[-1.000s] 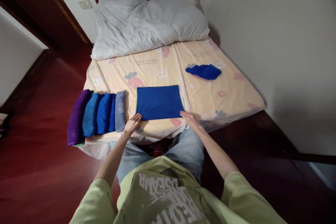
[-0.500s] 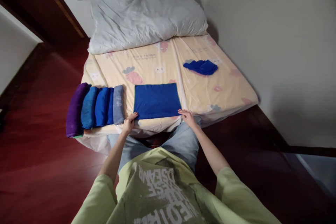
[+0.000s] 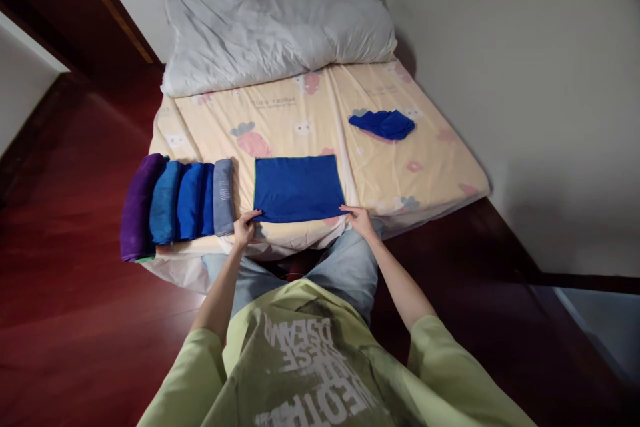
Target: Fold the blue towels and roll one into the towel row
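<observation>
A blue towel with a thin green edge lies spread as a flat rectangle close to the front of the bed. My left hand pinches its near left corner, and my right hand pinches the near right corner. The near edge is stretched between them and looks slightly raised. Left of my left hand stands a row of folded or rolled towels: a grey one, blue ones, a teal-blue one and a purple one. A crumpled blue cloth rests farther back on the right.
The bed has a yellow sheet with a carrot print. A large white pillow or quilt is heaped at the headboard. A wall runs along the right side, and dark red floor is at the left.
My fingers have closed on the near corners of the blue towel, which they rested on before. Its near edge has come up a little. The view has shifted slightly.
</observation>
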### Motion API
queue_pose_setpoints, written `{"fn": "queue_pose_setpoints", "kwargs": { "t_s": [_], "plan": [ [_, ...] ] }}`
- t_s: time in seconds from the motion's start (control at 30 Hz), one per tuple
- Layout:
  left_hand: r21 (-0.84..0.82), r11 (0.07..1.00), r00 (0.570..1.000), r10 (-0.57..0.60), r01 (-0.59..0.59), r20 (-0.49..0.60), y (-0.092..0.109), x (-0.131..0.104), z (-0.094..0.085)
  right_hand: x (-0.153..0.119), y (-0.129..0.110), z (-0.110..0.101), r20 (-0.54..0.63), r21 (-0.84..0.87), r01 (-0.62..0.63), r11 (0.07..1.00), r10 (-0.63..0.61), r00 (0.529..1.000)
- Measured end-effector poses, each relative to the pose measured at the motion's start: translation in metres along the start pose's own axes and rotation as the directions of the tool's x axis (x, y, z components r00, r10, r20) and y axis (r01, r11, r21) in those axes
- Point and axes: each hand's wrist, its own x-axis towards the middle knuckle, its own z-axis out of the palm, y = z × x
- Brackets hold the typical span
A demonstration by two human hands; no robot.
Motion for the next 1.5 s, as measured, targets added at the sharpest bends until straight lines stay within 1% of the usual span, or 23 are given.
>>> {"fn": "queue_pose_setpoints", "kwargs": {
  "t_s": [0.1,0.23,0.33,0.47,0.53,0.67,0.8,0.87,1.0,1.2,1.5],
  "plan": [
    [-0.021,0.997,0.996,-0.08,0.079,-0.049,0.006,0.001,0.004,0.002,-0.001,-0.001,-0.025,-0.021,0.014,1.0,-0.014,1.0],
    [-0.04,0.983,0.979,-0.181,0.178,-0.091,0.012,0.007,0.007,0.008,-0.001,0.002,-0.121,-0.054,-0.016,0.998,0.01,0.993],
    [-0.025,0.976,0.966,-0.216,0.214,-0.142,0.013,0.013,0.008,0.012,0.001,0.007,-0.195,-0.065,-0.056,0.996,0.042,0.98],
    [0.011,0.966,0.944,-0.252,0.26,-0.212,0.014,0.02,0.011,0.016,0.004,0.013,-0.257,-0.073,-0.082,0.994,0.061,0.965],
    [0.028,0.962,0.936,-0.257,0.271,-0.24,0.015,0.024,0.012,0.019,0.005,0.014,-0.27,-0.074,-0.09,0.993,0.067,0.961],
    [0.086,0.963,0.942,-0.227,0.255,-0.247,0.015,0.03,0.013,0.026,0.007,0.017,-0.273,-0.066,-0.102,0.993,0.081,0.959],
    [0.15,0.952,0.943,-0.224,0.265,-0.247,0.015,0.036,0.014,0.036,0.006,0.021,-0.289,-0.094,-0.167,0.982,0.134,0.948],
    [0.159,0.95,0.94,-0.223,0.269,-0.26,0.015,0.039,0.014,0.04,0.006,0.023,-0.305,-0.121,-0.196,0.973,0.151,0.94],
    [0.185,0.942,0.929,-0.217,0.28,-0.3,0.015,0.043,0.018,0.043,0.006,0.028,-0.336,-0.15,-0.206,0.967,0.146,0.931],
    [0.195,0.935,0.919,-0.221,0.295,-0.327,0.014,0.044,0.023,0.047,0.008,0.035,-0.414,-0.192,-0.27,0.943,0.172,0.894],
    [0.209,0.931,0.91,-0.213,0.3,-0.357,0.014,0.044,0.028,0.048,0.004,0.038,-0.459,-0.291,-0.338,0.895,0.179,0.87]
  ]
}}
